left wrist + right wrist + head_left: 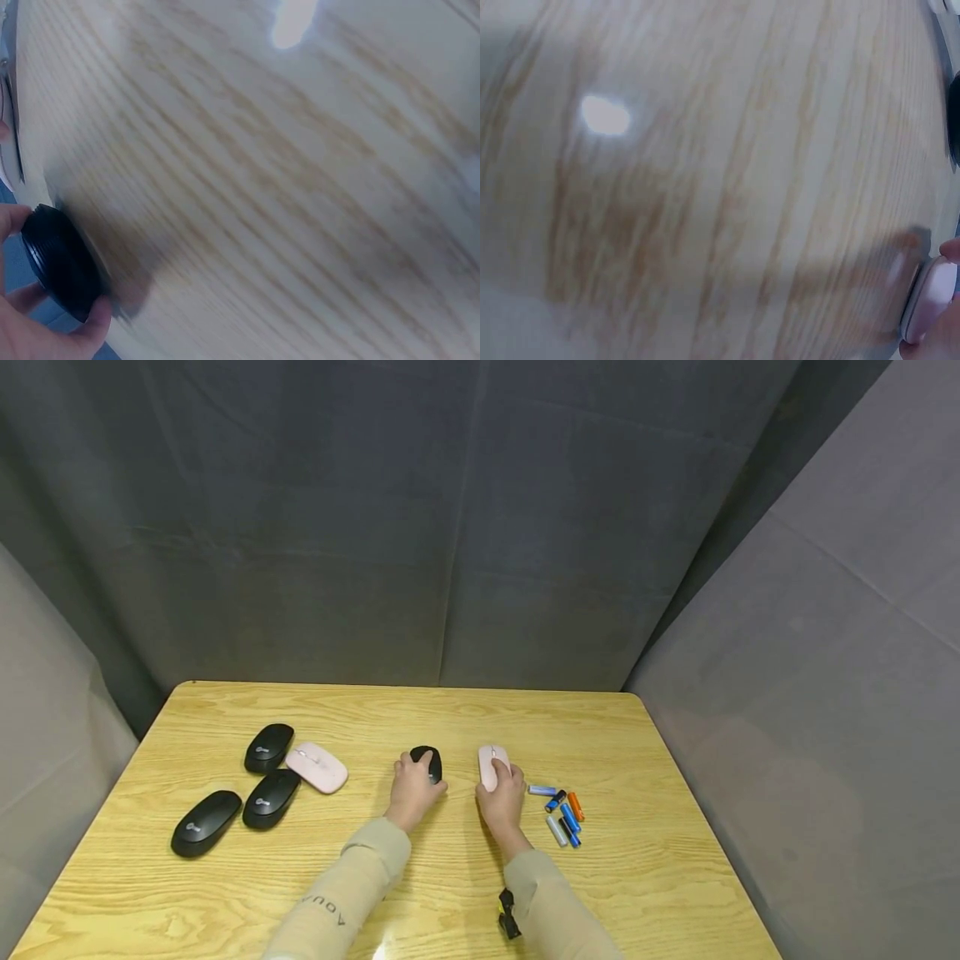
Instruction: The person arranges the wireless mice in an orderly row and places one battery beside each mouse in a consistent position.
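Near the middle of the table my left hand (pixel 414 793) grips a black computer mouse (pixel 436 768) by its sides. In the left wrist view its thumb and fingers hold the black mouse (pixel 64 262) at both edges. To the right, my right hand (pixel 504 800) holds a pale pink mouse (pixel 487 763), whose scroll wheel faces away from me. The right wrist view shows the pink mouse (pixel 934 294) at its right edge, with fingertips on its sides. Both mice are close over the wooden tabletop; each palm hides part of its mouse.
Several loose batteries lie right of my right hand, among them an orange one (pixel 575 806) and a grey one (pixel 557 831). At left sit three black mice, one nearest me (pixel 206 824), and a pink mouse (pixel 318 767). A black strap (pixel 508 914) shows beside my right sleeve. Grey curtains (pixel 337 527) surround the table.
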Tool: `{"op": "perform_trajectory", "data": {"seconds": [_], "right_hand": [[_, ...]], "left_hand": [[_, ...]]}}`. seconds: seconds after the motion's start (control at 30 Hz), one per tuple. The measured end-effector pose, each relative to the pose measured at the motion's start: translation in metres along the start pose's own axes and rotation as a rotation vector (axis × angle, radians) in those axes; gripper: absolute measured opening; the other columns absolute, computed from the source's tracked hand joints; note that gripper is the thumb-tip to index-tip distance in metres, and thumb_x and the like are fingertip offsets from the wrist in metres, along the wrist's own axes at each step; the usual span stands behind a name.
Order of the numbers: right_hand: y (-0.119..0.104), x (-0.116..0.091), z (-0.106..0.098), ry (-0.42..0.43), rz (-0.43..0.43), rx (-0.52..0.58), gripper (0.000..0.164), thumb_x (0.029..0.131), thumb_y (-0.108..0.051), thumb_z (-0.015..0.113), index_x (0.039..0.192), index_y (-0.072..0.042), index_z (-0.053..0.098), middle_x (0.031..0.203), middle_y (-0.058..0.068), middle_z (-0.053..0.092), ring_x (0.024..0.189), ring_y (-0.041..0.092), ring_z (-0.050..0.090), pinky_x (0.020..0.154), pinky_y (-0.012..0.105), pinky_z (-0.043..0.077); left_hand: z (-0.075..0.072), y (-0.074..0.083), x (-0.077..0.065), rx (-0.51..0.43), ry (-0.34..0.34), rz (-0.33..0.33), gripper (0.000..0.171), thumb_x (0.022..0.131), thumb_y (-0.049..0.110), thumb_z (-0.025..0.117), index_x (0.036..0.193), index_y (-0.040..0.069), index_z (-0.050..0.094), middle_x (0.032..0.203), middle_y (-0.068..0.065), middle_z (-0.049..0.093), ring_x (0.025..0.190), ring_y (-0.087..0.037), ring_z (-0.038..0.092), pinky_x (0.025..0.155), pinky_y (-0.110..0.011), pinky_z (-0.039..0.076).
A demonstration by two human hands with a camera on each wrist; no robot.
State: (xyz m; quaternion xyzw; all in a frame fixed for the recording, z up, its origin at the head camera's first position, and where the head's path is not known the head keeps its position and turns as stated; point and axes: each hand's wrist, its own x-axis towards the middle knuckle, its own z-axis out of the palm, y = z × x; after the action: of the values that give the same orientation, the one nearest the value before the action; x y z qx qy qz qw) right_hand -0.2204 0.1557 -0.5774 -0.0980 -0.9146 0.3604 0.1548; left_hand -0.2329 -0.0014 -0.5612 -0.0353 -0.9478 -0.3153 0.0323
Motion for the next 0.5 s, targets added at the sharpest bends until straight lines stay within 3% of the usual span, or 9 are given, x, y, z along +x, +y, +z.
{"op": "perform_trajectory", "data": {"seconds": [0.5], "right_hand": [[0.0017,-0.0012,0.0008,0.006,-0.025,-0.014,0.047,0.071,-0.006,0.072,0.117,-0.005,0.059,0.122,0.026,0.046,0.107,0.041,0.045,0.084,0.051,0.042]], "left_hand": [[0.0014,0.0019,-0.0006,0.024,-0.031,-0.036,0.064,0.078,0.028,0.071,0.131,0.001,0.047,0.116,-0.033,0.042,0.106,-0.044,0.044,0.077,-0.041,0.05]]}}
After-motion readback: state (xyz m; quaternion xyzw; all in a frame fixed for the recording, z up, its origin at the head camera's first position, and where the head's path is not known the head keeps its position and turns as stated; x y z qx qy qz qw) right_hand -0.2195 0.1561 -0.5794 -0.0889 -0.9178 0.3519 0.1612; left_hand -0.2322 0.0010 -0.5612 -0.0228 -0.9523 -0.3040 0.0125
